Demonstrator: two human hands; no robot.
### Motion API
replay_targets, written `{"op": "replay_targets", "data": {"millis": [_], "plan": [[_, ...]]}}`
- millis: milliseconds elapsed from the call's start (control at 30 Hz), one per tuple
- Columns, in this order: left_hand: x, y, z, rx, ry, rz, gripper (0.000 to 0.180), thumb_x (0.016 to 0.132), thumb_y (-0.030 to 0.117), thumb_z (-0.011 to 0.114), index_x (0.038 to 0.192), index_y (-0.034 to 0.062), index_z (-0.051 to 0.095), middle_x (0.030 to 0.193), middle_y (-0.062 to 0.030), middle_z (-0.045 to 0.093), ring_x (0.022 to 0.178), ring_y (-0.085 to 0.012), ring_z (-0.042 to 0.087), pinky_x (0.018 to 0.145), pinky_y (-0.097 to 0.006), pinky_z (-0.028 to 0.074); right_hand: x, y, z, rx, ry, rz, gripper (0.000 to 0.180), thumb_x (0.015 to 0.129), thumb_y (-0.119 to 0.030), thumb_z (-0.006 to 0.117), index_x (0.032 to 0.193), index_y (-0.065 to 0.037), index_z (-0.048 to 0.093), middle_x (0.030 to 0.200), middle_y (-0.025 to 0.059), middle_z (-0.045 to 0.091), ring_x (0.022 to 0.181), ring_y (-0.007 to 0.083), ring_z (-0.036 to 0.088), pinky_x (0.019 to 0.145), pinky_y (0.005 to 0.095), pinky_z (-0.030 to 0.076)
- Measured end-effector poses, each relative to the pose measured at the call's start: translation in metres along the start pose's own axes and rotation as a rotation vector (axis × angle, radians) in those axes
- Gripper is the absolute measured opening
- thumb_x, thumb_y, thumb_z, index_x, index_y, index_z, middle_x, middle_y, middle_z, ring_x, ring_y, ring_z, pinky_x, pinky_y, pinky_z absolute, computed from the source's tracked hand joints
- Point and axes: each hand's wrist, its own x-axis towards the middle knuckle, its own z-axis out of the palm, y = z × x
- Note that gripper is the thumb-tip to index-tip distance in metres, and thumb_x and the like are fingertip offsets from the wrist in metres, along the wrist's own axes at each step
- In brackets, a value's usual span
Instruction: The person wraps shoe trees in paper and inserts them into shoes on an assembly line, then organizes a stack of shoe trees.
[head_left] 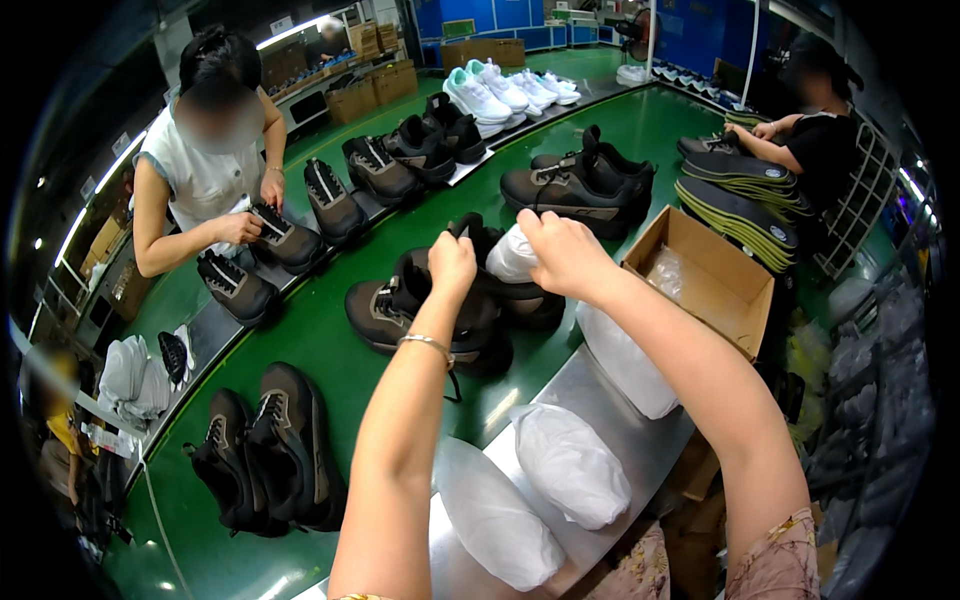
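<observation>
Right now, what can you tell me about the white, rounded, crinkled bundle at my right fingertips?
The white, rounded, crinkled bundle looks like thin wrapping over a plump filling, though the filling is hidden. Its surface is softly creased. It sits at the opening of a dark brown-and-black shoe, above the green worktop. The bare right hand covers its right edge, apparently touching it. How deep it goes into the shoe can't be seen.
</observation>
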Motion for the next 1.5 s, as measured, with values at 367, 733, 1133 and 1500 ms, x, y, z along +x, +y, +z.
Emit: {"op": "replay_targets", "data": {"millis": [367,733,1133,1500], "plan": [[0.004,-0.023,-0.01,-0.31,-0.186,0.031,0.026,0.082,0.011,0.045,0.097,-0.0077,0.056,0.071,-0.0096,0.055,0.064,-0.016,0.048,0.058,-0.031,0.04,0.033,-0.018,0.044,-0.212,-0.246,0.135,0.054,0.066,-0.02,0.072,0.11,0.001,0.048,0.107,0.0235,0.057,0.099,0.038,0.057,0.084,0.0486,0.046],[0.007,-0.021,-0.01,-0.301,-0.183,0.151,0.026,0.082,0.013,0.047,0.095,-0.0067,0.057,0.065,-0.0104,0.053,0.06,-0.0162,0.048,0.054,-0.033,0.039,0.04,0.003,0.076,0.086,-0.263,0.119,0.037,0.064,-0.006,0.066,0.094,0.009,0.05,0.091,0.0254,0.062,0.087,0.0381,0.062,0.073,0.0409,0.052],[-0.005,-0.016,-0.015,-0.32,-0.219,0.11,0.025,0.084,0.013,0.048,0.093,-0.0086,0.056,0.064,-0.0097,0.051,0.06,-0.0141,0.047,0.056,-0.03,0.039,0.058,0.006,0.113,-0.048,-0.239,0.049,0.025,0.073,-0.006,0.058,0.091,0.009,0.05,0.081,0.0256,0.063,0.081,0.0379,0.064,0.07,0.0409,0.053],[-0.005,-0.022,-0.026,-0.445,-0.292,0.051,0.02,0.086,0.012,0.049,0.094,-0.0038,0.058,0.068,0.0024,0.047,0.061,-0.0069,0.039,0.053,-0.024,0.033,0.059,0.022,0.099,0.241,-0.327,-0.022,0.044,0.064,-0.013,0.073,0.094,0.008,0.049,0.087,0.0262,0.061,0.088,0.0396,0.06,0.074,0.0412,0.05]]}}
